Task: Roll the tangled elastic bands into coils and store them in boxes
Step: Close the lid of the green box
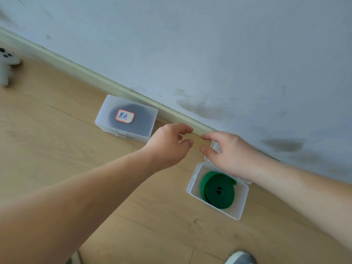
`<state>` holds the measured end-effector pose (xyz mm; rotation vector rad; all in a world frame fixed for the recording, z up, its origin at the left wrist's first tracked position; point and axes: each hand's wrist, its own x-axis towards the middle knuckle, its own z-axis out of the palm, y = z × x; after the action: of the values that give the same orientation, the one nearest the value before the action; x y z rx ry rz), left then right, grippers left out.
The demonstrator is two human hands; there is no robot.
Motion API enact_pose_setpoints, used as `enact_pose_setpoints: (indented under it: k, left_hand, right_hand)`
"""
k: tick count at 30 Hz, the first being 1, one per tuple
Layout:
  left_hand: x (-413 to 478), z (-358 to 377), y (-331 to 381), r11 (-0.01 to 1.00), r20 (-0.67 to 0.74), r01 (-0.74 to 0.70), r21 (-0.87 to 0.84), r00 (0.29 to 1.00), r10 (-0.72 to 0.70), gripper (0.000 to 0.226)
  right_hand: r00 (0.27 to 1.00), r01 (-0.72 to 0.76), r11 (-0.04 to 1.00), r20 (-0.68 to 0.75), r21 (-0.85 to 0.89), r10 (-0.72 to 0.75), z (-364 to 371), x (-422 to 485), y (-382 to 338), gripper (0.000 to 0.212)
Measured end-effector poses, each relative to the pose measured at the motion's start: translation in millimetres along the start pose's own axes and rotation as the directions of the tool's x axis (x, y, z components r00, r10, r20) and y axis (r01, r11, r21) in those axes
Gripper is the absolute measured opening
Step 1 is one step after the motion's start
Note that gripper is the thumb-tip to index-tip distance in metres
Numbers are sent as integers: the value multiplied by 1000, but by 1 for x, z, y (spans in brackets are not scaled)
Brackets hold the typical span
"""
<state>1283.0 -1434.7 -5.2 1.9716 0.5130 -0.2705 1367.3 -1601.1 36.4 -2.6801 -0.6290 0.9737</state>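
Down on the floor (57, 140) by the skirting board, most of the job looks done. One closed box (106, 119) with a handwritten label (124, 116) sits against the wall, a dark coil showing through its frosted lid. Just right of it the open box (190, 185) holds the green band (217, 189), rolled into a neat coil and lying flat inside. Its lid (216, 147) is folded back toward the wall. The left hand (169, 145) hovers between the two boxes, fingers loosely curled, holding nothing. The right hand (228, 155) is over the lid with finger and thumb bent at its edge. I can't tell whether it actually grips it. What seems left is shutting this box; no loose bands are in sight.
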Motion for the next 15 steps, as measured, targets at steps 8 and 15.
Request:
enact_pose_setpoints:
  k: [8,15]
  left_hand:
    - [10,65,19,992,290,117,-50,952,-97,62]
    - [12,90,26,957,272,247,-153,941,-200,71]
  right_hand:
    - [859,-325,927,-352,185,372,44,-36,99,46]
    - [836,-328,639,-101,695,539,61,-39,105,25]
